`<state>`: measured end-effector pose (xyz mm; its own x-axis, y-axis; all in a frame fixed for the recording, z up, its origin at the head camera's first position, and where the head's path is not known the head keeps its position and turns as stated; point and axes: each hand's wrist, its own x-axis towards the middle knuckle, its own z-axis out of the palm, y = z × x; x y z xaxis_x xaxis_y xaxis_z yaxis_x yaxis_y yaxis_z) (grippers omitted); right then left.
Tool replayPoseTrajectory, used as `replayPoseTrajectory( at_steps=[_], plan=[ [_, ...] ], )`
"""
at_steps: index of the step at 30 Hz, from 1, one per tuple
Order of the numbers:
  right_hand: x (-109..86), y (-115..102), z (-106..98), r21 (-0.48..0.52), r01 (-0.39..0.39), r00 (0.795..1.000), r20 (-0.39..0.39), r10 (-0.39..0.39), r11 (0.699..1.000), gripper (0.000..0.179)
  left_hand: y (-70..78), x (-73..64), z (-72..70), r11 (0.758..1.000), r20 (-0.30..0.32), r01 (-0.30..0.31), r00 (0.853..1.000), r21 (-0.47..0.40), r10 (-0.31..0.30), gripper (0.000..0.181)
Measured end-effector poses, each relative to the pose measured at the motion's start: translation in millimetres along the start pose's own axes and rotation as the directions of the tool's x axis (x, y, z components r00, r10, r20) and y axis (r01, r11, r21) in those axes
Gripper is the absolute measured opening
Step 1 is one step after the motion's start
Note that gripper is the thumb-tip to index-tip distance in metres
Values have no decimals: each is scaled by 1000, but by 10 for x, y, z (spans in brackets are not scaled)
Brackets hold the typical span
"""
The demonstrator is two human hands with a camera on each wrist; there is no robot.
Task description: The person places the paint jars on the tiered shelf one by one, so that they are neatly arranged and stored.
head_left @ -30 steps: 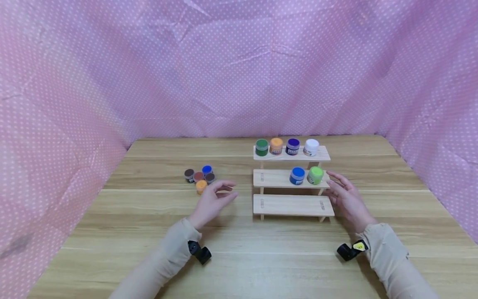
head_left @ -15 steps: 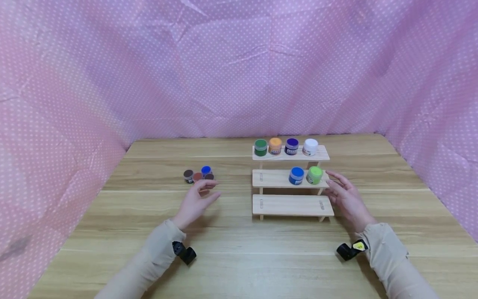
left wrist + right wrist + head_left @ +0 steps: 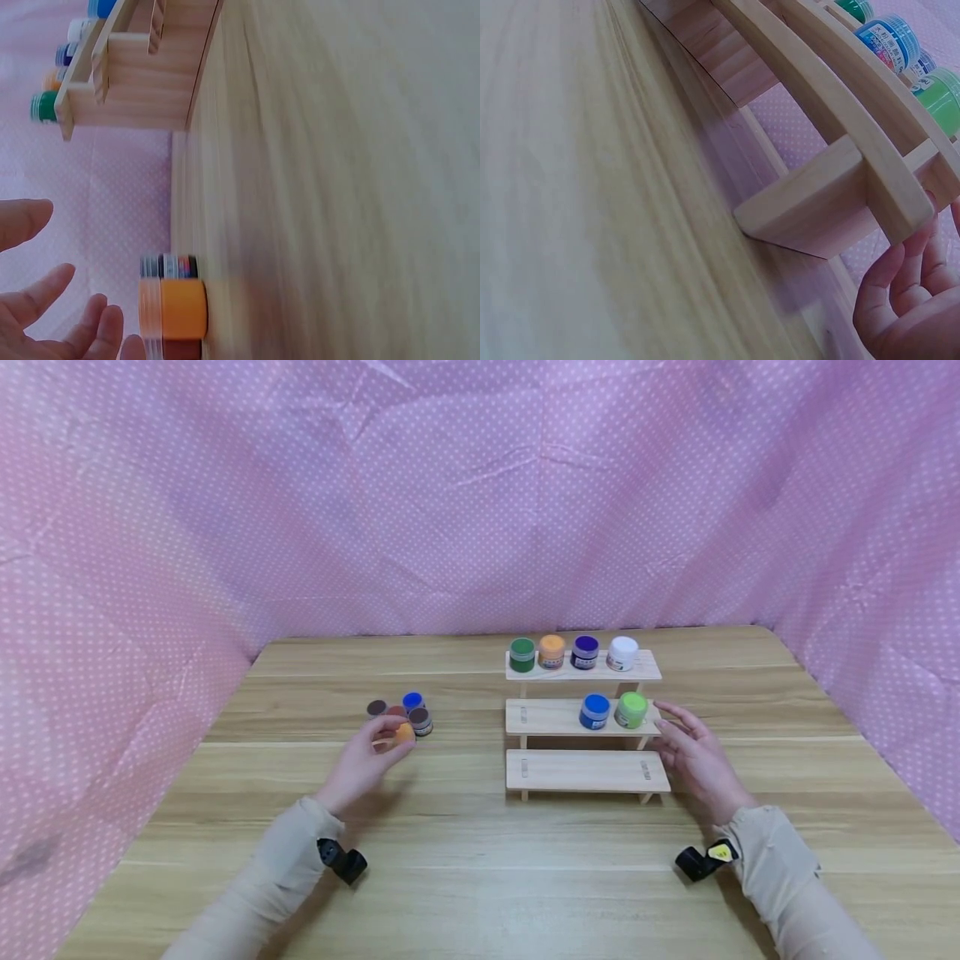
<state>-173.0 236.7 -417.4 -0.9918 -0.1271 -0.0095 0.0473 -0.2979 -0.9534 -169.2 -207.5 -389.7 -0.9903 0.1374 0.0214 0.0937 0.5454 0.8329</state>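
Observation:
My left hand (image 3: 362,766) reaches to an orange paint jar (image 3: 404,734), thumb and fingertips on either side of it in the head view. In the left wrist view, the fingers (image 3: 45,296) are spread, with a gap between them and the orange jar (image 3: 180,309). A red-brown jar (image 3: 395,713), two dark brown jars and a blue jar (image 3: 413,702) stand close behind it. My right hand (image 3: 697,764) is at the right end of a three-tier wooden rack (image 3: 588,770). Its fingertips touch a shelf end (image 3: 907,217) in the right wrist view.
On the top shelf stand green (image 3: 522,655), orange (image 3: 551,652), dark blue (image 3: 585,652) and white (image 3: 622,653) jars. A blue jar (image 3: 595,712) and a light green jar (image 3: 632,710) stand on the middle shelf's right half. Pink dotted cloth (image 3: 480,527) hangs behind the wooden table (image 3: 525,885).
My left hand has moved left to the jar cluster, its fingers now around the orange jar. My right hand has stayed at the rack's end.

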Motion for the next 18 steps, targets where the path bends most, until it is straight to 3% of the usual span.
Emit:
replayPoseTrajectory(
  at_steps=[7, 18],
  plan=[
    [-14, -27, 12, -24, -14, 1000, -5, 14, 1000, 25, -58, 41, -75, 998, 29, 52, 998, 39, -53, 46],
    [-5, 0, 2, -7, 5, 1000, 0, -5, 1000, 24, -153, 103, -107, 994, 93, 52, 994, 95, -61, 53]
  ],
)
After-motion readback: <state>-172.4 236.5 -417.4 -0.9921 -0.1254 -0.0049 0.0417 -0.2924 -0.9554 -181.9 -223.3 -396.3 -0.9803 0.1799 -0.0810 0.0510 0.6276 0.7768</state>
